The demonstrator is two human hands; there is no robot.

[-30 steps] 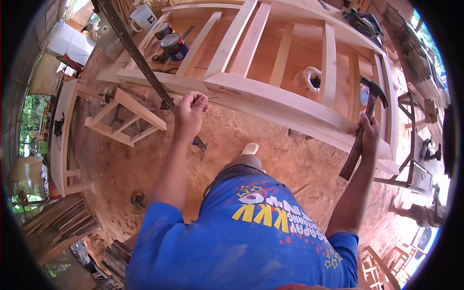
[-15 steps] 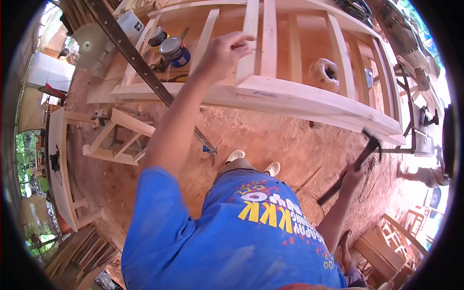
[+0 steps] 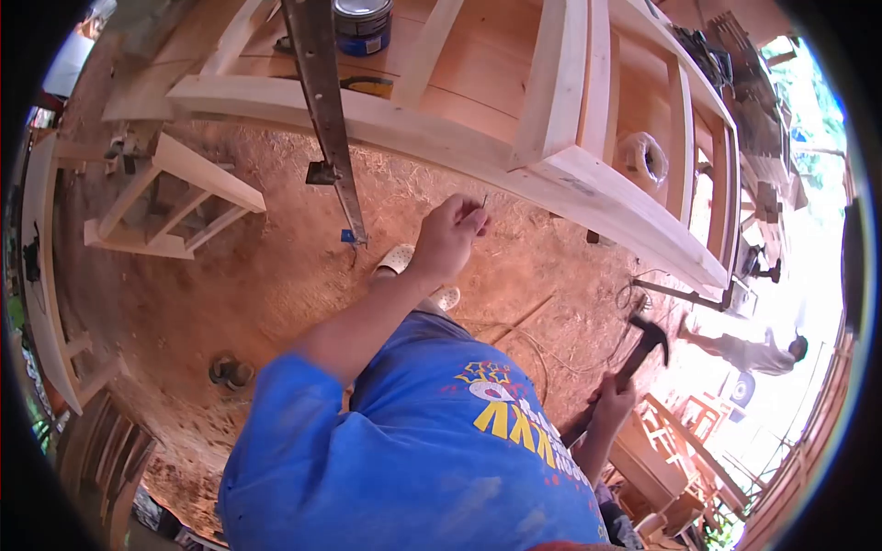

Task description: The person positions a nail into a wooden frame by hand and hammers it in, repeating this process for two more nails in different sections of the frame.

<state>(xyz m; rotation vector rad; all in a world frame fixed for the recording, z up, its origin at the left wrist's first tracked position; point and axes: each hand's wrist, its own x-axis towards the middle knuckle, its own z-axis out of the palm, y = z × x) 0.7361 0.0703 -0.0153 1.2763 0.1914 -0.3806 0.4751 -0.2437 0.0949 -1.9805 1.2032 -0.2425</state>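
Note:
My left hand [image 3: 450, 237] is pinched around a small thin nail [image 3: 485, 200], just below the front rail of the pale wooden frame [image 3: 413, 133] and not touching it. Lower right, my right hand [image 3: 614, 404] is wrapped round the handle of a black claw hammer [image 3: 650, 336], its head pointing up. Wooden crosspieces [image 3: 559, 83] run back from the frame's rail, over a brown panel.
A perforated metal bar [image 3: 323, 101] stands upright at the frame's left. A blue can [image 3: 362, 26] and a roll [image 3: 641, 158] lie within the frame. Small wooden frame [image 3: 175, 202] at left; a person [image 3: 753, 354] at far right; cable on the dirt floor.
My left hand has come down from above the frame to below its front rail. My right hand and the hammer sit lower. The view has shifted, with the large frame now nearer.

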